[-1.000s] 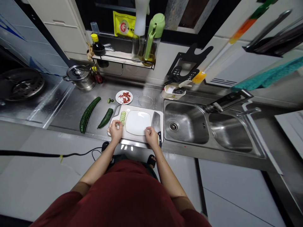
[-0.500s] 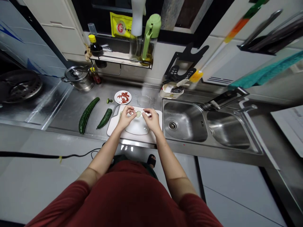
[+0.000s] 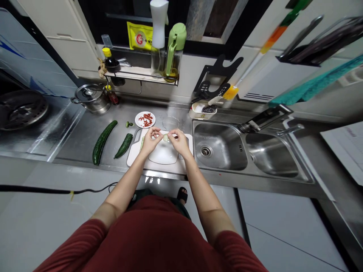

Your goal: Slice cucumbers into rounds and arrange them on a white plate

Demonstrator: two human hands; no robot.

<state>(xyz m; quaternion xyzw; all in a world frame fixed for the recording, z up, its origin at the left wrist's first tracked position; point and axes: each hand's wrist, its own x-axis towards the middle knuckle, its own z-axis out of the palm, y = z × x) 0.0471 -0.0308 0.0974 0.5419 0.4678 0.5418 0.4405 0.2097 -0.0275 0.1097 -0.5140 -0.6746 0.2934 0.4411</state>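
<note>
A thin, pale green cucumber slice (image 3: 165, 138) is pinched between my two hands. My left hand (image 3: 151, 141) grips its left side with thumb and forefinger. From the right, the fingertips of my right hand (image 3: 179, 142) close on its other edge. Both hands are above a white dish (image 3: 163, 155), which rests on a white cutting board (image 3: 132, 155). More pale green slices (image 3: 142, 142) show partly beside my left hand. Left of the board lie a shorter cucumber piece (image 3: 123, 146) and a long whole cucumber (image 3: 104, 142).
Behind the board, a small white plate (image 3: 138, 120) holds chopped red pieces. Small green cucumber ends (image 3: 129, 124) lie nearby. A lidded steel pot (image 3: 98, 102) stands back left. To the right is a double sink (image 3: 221, 145). Bottles stand on a wall shelf (image 3: 141, 75).
My right hand's fingertips have come in to the left and now meet the cucumber slice. The camera view has shifted slightly.
</note>
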